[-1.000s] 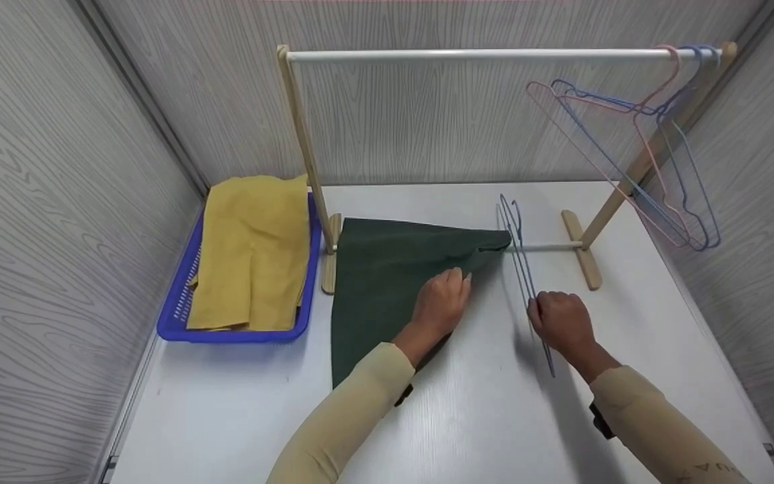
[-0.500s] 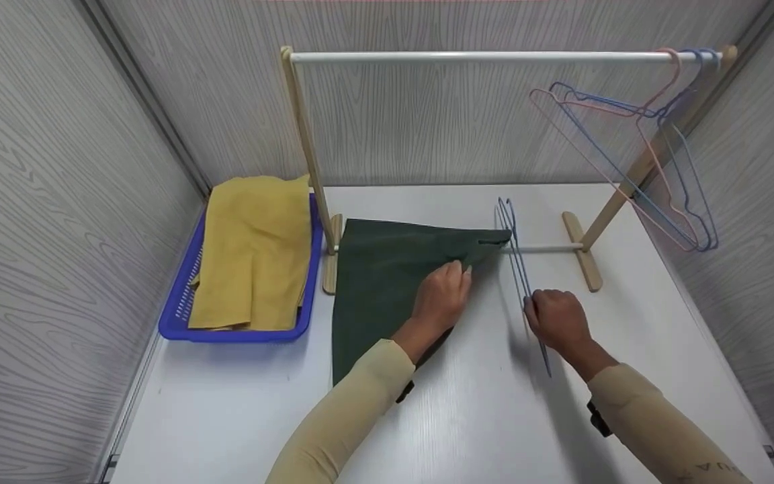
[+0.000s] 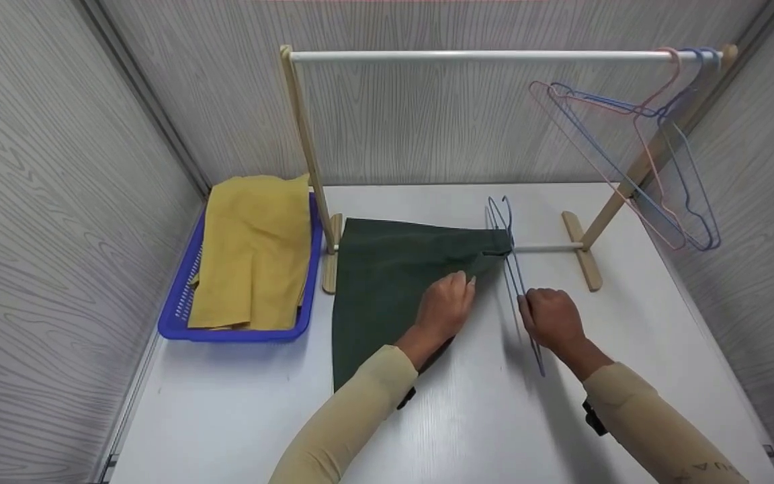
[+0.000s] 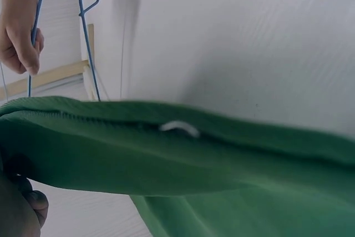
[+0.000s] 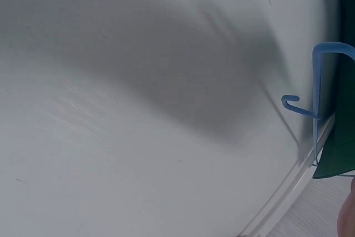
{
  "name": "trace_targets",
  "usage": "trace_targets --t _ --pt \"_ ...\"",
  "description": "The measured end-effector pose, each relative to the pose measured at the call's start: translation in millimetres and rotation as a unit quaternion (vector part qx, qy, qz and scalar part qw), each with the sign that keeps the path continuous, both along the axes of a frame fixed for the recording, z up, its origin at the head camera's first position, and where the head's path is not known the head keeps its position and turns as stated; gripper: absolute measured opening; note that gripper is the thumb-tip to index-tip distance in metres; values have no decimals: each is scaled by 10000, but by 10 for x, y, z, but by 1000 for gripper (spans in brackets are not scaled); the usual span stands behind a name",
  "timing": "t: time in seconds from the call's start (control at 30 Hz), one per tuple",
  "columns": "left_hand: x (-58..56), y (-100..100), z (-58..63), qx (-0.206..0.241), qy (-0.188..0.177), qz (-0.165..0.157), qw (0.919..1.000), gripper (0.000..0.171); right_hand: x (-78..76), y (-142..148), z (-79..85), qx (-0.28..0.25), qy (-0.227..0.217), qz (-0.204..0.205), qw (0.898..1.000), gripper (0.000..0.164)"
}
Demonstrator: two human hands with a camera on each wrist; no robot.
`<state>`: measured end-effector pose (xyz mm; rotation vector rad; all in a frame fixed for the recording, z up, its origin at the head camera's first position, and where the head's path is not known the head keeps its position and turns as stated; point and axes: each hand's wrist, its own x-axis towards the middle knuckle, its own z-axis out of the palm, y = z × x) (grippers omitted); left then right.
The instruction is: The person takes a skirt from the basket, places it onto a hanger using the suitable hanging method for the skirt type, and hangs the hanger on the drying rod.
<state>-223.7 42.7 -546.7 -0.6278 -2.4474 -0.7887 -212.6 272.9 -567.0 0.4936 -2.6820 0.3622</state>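
A dark green garment point(image 3: 387, 282) is spread over the table, its narrow end toward the right. My left hand point(image 3: 445, 306) grips its lower edge near that end. In the left wrist view, a seamed edge with a small white tag point(image 4: 180, 127) runs across the cloth. My right hand point(image 3: 553, 316) holds a blue hanger point(image 3: 517, 272), seen nearly edge-on. Part of the hanger disappears behind the garment's right end. A notched end of the hanger point(image 5: 317, 81) shows beside the green cloth point(image 5: 341, 148) in the right wrist view.
A wooden rack with a white top rail point(image 3: 494, 56) stands at the back. Pink and blue hangers point(image 3: 649, 107) hang at its right end. To the left, a blue basket point(image 3: 232, 336) holds folded yellow cloth point(image 3: 252, 255). Walls enclose the table on three sides.
My right hand has moved slightly left with the hanger, whose far part now overlaps the garment's right end. My left hand still grips the cloth and has barely shifted.
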Motion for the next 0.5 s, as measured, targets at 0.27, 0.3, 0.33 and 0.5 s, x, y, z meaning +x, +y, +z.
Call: trace_targets --t 0.27,0.3,0.33,0.5 --pt "28 16 -81 -362 -134 -51 9992 31 13 -25 -9 -55 54 40 10000 33" --pt "33 18 -86 -402 -172 -56 9990 31 13 -26 -12 -81 96 66 9999 34" --pt "38 20 -95 -395 -241 -70 9989 31 11 -25 -17 -85 92 64 9999 34" --pt "67 32 -133 -396 -264 -148 9988 30 15 -33 -29 -62 150 124 9998 32"
